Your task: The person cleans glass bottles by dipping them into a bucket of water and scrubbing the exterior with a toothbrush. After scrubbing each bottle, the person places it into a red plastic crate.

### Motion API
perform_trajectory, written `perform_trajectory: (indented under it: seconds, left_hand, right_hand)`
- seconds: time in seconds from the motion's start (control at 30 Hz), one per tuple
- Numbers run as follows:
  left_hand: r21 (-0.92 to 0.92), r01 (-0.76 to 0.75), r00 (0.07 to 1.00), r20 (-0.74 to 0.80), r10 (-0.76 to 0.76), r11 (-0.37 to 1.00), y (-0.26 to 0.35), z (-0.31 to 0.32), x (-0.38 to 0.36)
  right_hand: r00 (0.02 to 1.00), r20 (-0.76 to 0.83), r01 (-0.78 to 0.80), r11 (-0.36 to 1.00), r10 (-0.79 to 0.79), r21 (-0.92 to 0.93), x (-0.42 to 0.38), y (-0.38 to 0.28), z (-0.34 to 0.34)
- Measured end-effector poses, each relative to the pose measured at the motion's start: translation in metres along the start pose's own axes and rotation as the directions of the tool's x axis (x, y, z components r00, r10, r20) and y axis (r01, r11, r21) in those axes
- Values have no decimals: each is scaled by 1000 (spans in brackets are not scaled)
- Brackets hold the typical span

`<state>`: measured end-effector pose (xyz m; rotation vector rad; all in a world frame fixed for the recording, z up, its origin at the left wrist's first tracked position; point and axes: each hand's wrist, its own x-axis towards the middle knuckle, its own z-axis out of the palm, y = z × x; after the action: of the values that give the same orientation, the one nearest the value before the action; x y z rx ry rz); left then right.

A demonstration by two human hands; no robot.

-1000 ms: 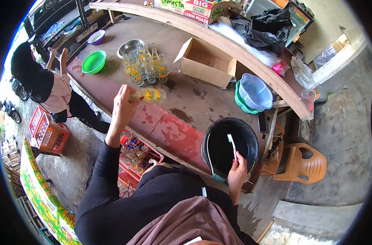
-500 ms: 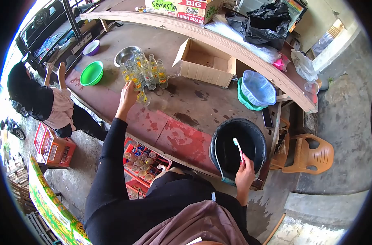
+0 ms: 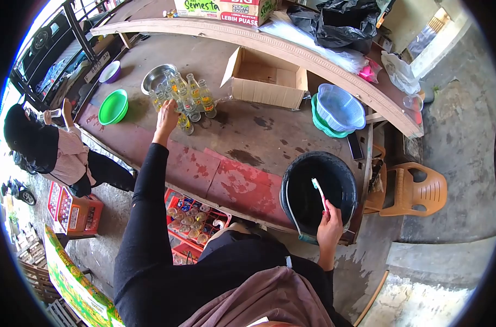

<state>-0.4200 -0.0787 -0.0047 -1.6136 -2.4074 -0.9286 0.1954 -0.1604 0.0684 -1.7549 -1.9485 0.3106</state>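
Note:
My left hand (image 3: 168, 119) reaches to the near side of a group of glass bottles (image 3: 193, 92) with yellow markings. Its fingers are closed around the upper part of the nearest glass bottle (image 3: 186, 126), whose lower body shows below the hand. In my right hand (image 3: 330, 222) is a toothbrush (image 3: 319, 191), with white and pink on its handle and the bristle end pointing up and away. It is held over the near part of a black bucket (image 3: 292, 169) with a wire handle. The bucket's dark inside hides what it contains.
Behind the bottles are a metal bowl (image 3: 147, 82) and a cardboard box (image 3: 267, 94). A green basin (image 3: 113, 107) stands left; blue plastic basket (image 3: 340, 106) and phone (image 3: 355, 147) lie right. Below the table edge is a red bottle crate (image 3: 177, 240). Another person (image 3: 68, 152) stands left, holding a glass.
The view has shifted a little. My left hand stays at the nearest bottle, slightly farther forward. The toothbrush remains over the bucket. The other person's raised hands have moved, and a glass shows more clearly.

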Motion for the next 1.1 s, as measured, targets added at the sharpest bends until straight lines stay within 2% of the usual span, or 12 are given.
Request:
perform_trajectory:
  seconds: [0.2,0.3,0.5,0.63,0.73,0.8,0.93,0.97,1.03,1.07,1.1]
  left_hand:
    - [-61,-74,997,-29,73,995,5,-1,16]
    - [-19,-85,996,29,86,996,5,-2,20]
    - [-7,-100,995,5,100,995,1,1,22]
    - [-48,2,1000,-28,-4,999,-1,-4,15]
    - [-108,36,997,-57,-42,993,3,-12,-1]
    - [-210,85,990,-90,-106,974,17,-21,-20]
    - [-224,27,994,-101,-51,974,43,-19,-68]
    - [-235,16,995,-93,-39,972,53,-16,-80]
    - [-301,32,999,-22,-40,953,75,-15,-110]
    - [-282,66,997,52,-53,957,86,-15,-123]
    - [-307,54,997,64,-36,950,97,-12,-135]
  right_hand:
    - [1000,-13,-6,1000,6,2,4,0,2]
    - [1000,-10,-19,1000,19,16,1,1,2]
    - [1000,-16,-5,1000,6,30,1,2,3]
    - [1000,1,3,999,-3,52,1,1,2]
    - [1000,19,8,999,-9,49,2,1,1]
    - [1000,20,17,998,-19,56,2,1,1]
    - [996,32,76,995,-79,65,3,2,-2]
    - [993,98,53,997,-59,57,4,0,-7]
    - [982,156,102,994,-107,35,9,6,-8]
    - [976,183,120,993,-121,16,16,10,-8]
    - [979,186,95,993,-82,-64,22,12,-8]
